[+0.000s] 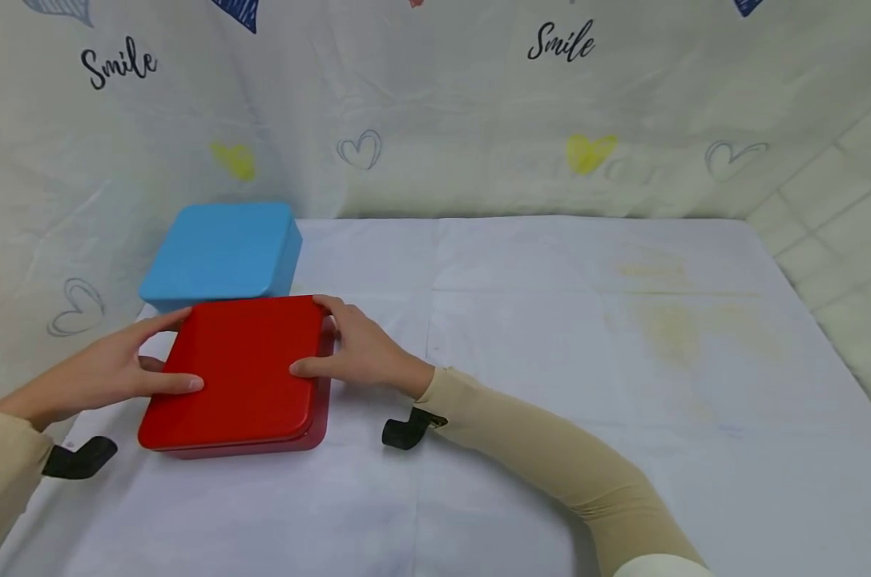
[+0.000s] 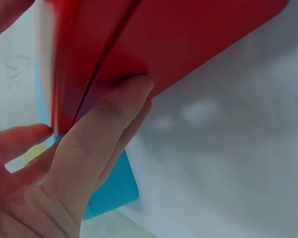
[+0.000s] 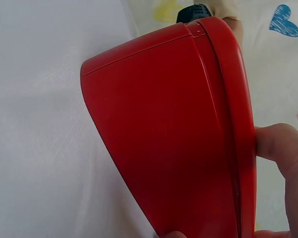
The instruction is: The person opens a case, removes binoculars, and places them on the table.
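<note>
A red lidded box (image 1: 240,373) with rounded corners lies flat side up at the left of the table, and a thin seam under its lid shows in both wrist views. My left hand (image 1: 110,373) grips its left side, thumb on the lid and fingers (image 2: 107,116) against the side wall. On the opposite side my right hand (image 1: 366,344) holds the box, thumb on top near the right edge and fingers around the far right corner. Just behind it, a blue box (image 1: 222,248) overlaps its far edge in the head view.
A white cloth covers the table (image 1: 550,449), with yellowish stains at the right. Behind it hangs a pale sheet (image 1: 464,104) printed with hearts and words. Dark wrist mounts (image 1: 406,431) stick out below both hands.
</note>
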Available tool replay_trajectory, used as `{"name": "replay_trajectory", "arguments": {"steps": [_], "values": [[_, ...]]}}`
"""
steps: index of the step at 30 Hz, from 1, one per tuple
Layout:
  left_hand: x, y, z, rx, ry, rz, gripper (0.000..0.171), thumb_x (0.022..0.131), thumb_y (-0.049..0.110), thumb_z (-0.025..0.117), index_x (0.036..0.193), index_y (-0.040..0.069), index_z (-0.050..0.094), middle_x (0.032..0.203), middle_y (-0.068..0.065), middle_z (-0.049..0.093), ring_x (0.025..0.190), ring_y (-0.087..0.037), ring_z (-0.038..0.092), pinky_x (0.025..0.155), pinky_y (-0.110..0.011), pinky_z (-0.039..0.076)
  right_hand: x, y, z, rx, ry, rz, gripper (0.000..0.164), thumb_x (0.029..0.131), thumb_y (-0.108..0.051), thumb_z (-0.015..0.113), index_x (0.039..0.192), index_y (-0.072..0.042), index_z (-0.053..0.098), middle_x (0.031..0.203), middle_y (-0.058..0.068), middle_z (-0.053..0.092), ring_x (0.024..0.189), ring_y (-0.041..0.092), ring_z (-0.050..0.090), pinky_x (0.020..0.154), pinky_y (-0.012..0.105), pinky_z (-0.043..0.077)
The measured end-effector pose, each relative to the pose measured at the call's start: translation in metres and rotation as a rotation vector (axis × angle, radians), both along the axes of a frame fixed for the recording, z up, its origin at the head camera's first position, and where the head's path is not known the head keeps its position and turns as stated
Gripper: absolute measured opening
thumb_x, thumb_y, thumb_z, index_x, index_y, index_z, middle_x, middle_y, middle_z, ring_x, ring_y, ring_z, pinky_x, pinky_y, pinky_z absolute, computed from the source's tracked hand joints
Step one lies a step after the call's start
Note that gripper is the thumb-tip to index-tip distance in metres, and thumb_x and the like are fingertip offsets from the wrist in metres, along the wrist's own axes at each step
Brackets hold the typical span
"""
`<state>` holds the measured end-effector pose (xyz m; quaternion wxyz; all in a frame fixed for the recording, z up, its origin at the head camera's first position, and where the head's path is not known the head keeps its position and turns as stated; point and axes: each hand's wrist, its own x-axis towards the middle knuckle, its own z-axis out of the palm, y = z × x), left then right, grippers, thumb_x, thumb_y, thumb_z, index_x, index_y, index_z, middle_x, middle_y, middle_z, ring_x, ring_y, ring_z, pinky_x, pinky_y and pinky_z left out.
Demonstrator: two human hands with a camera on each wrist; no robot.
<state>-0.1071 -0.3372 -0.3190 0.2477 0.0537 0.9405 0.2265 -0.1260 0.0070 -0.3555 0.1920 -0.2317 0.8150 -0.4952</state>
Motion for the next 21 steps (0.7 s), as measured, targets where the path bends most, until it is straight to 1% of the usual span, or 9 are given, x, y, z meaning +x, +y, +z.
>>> {"name": "replay_trajectory", "arguments": {"steps": [3, 8, 13, 15, 21], "values": [[0.0, 0.004, 0.001, 0.007, -0.005, -0.005, 0.117, 0.09, 0.054, 0.073, 0.166, 0.012, -0.004, 0.159, -0.04, 0.026, 0.126, -0.06, 0.056, 0.081, -0.06, 0.062, 0.0, 0.004, 0.001, 0.006, -0.009, -0.005, 0.092, 0.087, -0.04, 0.079, 0.161, -0.021, 0.028, 0.147, 0.001, 0.05, 0.127, 0.015, 0.049, 0.085, 0.024, 0.059], [0.001, 0.012, 0.003, 0.015, -0.008, -0.013, 0.116, 0.091, 0.055, 0.072, 0.167, 0.012, -0.004, 0.16, -0.039, 0.026, 0.126, -0.058, 0.057, 0.081, -0.06, 0.061, -0.001, 0.012, 0.001, 0.023, -0.016, -0.023, 0.092, 0.087, -0.041, 0.078, 0.161, -0.022, 0.028, 0.15, 0.001, 0.049, 0.131, 0.017, 0.05, 0.087, 0.026, 0.059], [0.001, 0.023, 0.003, 0.037, -0.009, -0.007, 0.118, 0.09, 0.054, 0.074, 0.167, 0.011, -0.004, 0.16, -0.038, 0.028, 0.126, -0.058, 0.057, 0.082, -0.059, 0.062, -0.002, 0.021, 0.0, 0.01, -0.044, -0.033, 0.091, 0.086, -0.04, 0.079, 0.161, -0.023, 0.029, 0.153, 0.001, 0.047, 0.137, 0.023, 0.051, 0.09, 0.03, 0.06], [0.002, 0.028, 0.003, 0.045, -0.009, -0.003, 0.119, 0.089, 0.054, 0.075, 0.167, 0.011, -0.004, 0.159, -0.037, 0.029, 0.126, -0.058, 0.058, 0.082, -0.059, 0.062, -0.002, 0.025, 0.0, 0.002, -0.053, -0.034, 0.091, 0.086, -0.039, 0.079, 0.161, -0.024, 0.03, 0.153, 0.0, 0.047, 0.136, 0.025, 0.053, 0.09, 0.03, 0.06], [0.001, 0.042, 0.003, 0.088, 0.006, -0.009, 0.119, 0.087, 0.053, 0.077, 0.167, 0.011, 0.0, 0.162, -0.033, 0.024, 0.123, -0.052, 0.063, 0.083, -0.056, 0.063, -0.003, 0.039, -0.001, -0.019, -0.077, -0.047, 0.09, 0.086, -0.038, 0.08, 0.16, -0.026, 0.031, 0.151, -0.002, 0.048, 0.134, 0.025, 0.055, 0.089, 0.032, 0.061]]}}
